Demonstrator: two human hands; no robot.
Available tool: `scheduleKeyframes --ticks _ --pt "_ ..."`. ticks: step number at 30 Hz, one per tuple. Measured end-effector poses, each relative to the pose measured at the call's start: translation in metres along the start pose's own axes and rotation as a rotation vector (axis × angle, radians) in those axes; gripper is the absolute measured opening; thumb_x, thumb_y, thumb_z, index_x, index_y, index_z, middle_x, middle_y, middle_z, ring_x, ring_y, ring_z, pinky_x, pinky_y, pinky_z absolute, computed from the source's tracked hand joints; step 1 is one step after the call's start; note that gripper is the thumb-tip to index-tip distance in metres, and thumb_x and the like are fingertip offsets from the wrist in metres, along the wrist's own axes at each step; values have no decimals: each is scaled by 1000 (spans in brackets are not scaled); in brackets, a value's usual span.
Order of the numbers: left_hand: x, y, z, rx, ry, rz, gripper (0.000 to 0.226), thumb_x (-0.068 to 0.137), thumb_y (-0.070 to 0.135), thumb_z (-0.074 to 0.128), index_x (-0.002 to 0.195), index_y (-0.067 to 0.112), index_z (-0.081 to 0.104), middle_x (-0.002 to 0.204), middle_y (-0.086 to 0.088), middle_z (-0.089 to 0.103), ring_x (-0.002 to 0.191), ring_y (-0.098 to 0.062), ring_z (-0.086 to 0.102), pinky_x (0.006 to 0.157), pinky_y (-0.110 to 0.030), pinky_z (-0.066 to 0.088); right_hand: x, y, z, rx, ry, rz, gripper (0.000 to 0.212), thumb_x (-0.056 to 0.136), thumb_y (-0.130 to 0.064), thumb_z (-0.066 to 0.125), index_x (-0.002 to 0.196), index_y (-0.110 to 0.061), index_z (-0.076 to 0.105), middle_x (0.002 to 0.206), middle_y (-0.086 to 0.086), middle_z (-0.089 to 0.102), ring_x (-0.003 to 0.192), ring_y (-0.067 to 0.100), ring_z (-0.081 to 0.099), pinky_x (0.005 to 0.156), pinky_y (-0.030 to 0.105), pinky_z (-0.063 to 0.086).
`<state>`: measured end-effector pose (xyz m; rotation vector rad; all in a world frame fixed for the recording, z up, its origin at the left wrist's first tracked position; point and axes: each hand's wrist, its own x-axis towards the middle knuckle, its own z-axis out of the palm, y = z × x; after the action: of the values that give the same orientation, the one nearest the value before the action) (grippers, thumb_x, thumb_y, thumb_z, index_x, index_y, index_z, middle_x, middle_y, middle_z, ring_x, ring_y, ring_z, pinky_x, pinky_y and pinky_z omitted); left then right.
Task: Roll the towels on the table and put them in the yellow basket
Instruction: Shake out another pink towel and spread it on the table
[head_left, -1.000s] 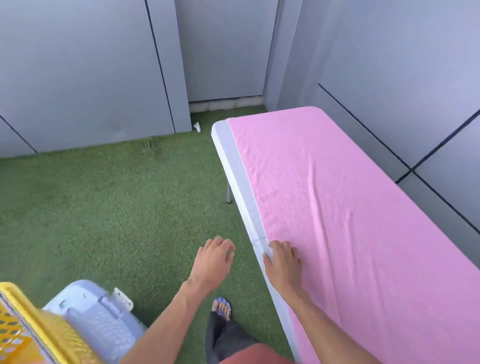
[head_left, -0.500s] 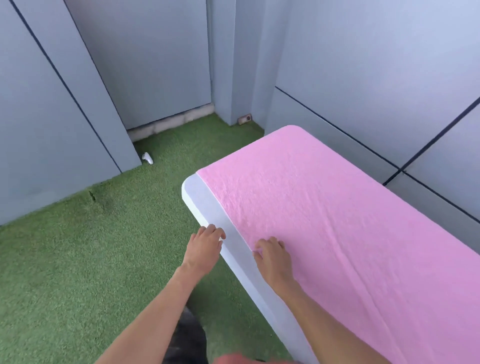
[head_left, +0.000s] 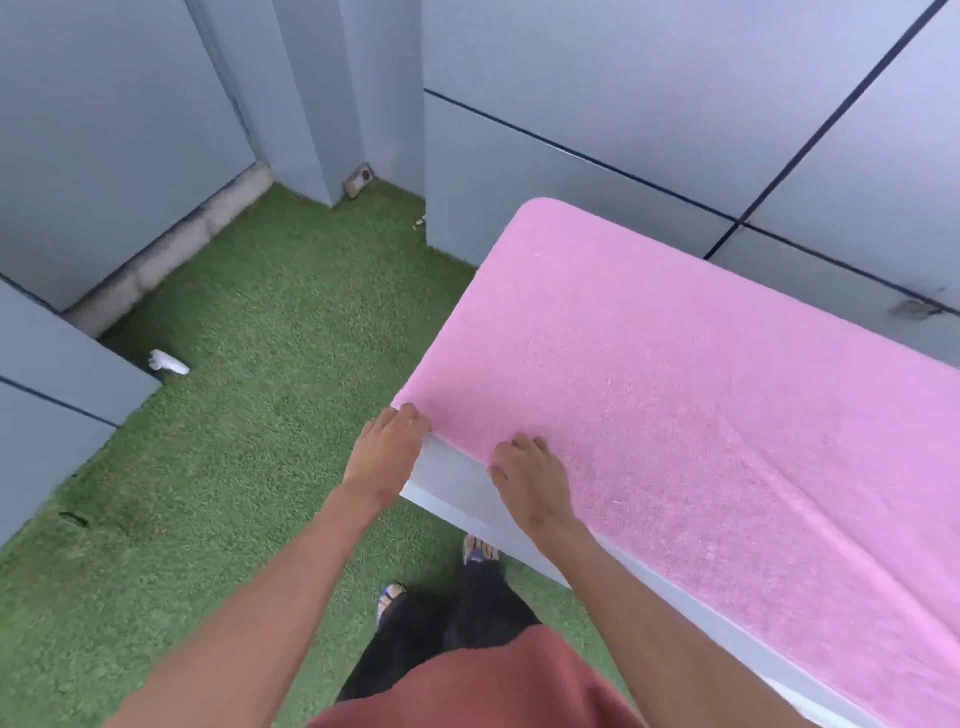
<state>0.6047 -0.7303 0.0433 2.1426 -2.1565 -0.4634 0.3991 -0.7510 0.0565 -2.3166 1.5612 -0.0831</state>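
A large pink towel (head_left: 675, 405) lies spread flat over the white table (head_left: 457, 486), covering nearly all of it. My left hand (head_left: 392, 449) is at the towel's near corner with its fingers curled onto the corner's edge. My right hand (head_left: 524, 480) is a little further along the same short edge, fingers bent on top of the cloth and thumb at its border. A bare strip of white tabletop shows between and below both hands. The yellow basket is out of view.
Green artificial grass (head_left: 249, 415) covers the floor to the left. Grey panel walls (head_left: 649, 104) close in behind and beside the table. A small white scrap (head_left: 169, 362) lies on the grass near the wall. My feet (head_left: 441, 577) stand at the table's end.
The view has swung right and I have moved to the table's end. Both hands slid along the towel's edge to its corner. The yellow basket has left the view.
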Motion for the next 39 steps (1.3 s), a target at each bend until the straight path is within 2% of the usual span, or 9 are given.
scheduleKeyframes --ticks 2,6,14,24,29,31,33,36,39 --pt "7 -11 -2 9 20 47 50 82 2 70 124 24 57 118 3 56 110 -18 53 95 -36 47 4 -6 3 -25 2 -2 17 95 -11 51 82 -7 61 90 3 60 86 22 51 68 35 48" --pt "19 -19 -9 89 36 187 29 88 6 62 113 20 63 106 4 60 101 -14 52 94 -32 46 5 -13 12 -98 13 31 8 85 0 60 80 -5 61 83 5 59 77 21 51 60 36 51" --pt "16 -43 -10 131 46 339 25 80 0 65 99 18 64 95 5 63 87 -12 53 80 -28 49 1 -16 18 -110 -57 -54 13 97 -13 42 98 -7 53 100 4 53 90 18 43 80 33 44" --pt "-32 -72 3 -5 36 264 19 81 12 67 96 24 64 95 9 64 87 -8 54 85 -30 48 -26 -51 32 -158 -143 -173 19 95 -18 40 97 -7 56 98 7 56 92 24 46 80 39 44" --pt "-48 -80 11 -5 21 210 16 80 18 72 90 28 63 86 14 62 80 -4 51 79 -25 47 -31 -60 39 -208 -148 -183 12 79 -21 66 77 -12 59 78 3 58 74 22 51 61 35 49" --pt "-55 -83 16 -2 -3 189 15 81 20 72 88 29 63 85 15 61 79 -4 51 79 -25 47 -35 -64 43 -228 -153 -212 11 75 -18 68 74 -12 58 73 3 57 70 23 51 56 34 48" --pt "-60 -83 20 -6 -5 153 12 86 22 69 93 29 62 92 14 61 85 -4 52 85 -27 47 -38 -63 45 -174 -164 -231 5 83 -16 60 81 -11 57 82 4 58 80 25 51 65 36 47" --pt "-65 -76 21 -23 38 142 18 89 27 61 106 24 61 109 5 62 100 -13 56 92 -35 48 -40 -58 31 32 -175 -160 13 98 -23 40 92 -16 50 97 -2 53 94 19 43 79 34 41" --pt "-67 -58 19 -28 49 158 22 90 30 60 110 25 59 115 4 56 106 -17 54 93 -37 48 -49 -37 14 254 -146 -27 8 98 -26 43 97 -21 49 104 -7 51 100 13 45 84 31 43"
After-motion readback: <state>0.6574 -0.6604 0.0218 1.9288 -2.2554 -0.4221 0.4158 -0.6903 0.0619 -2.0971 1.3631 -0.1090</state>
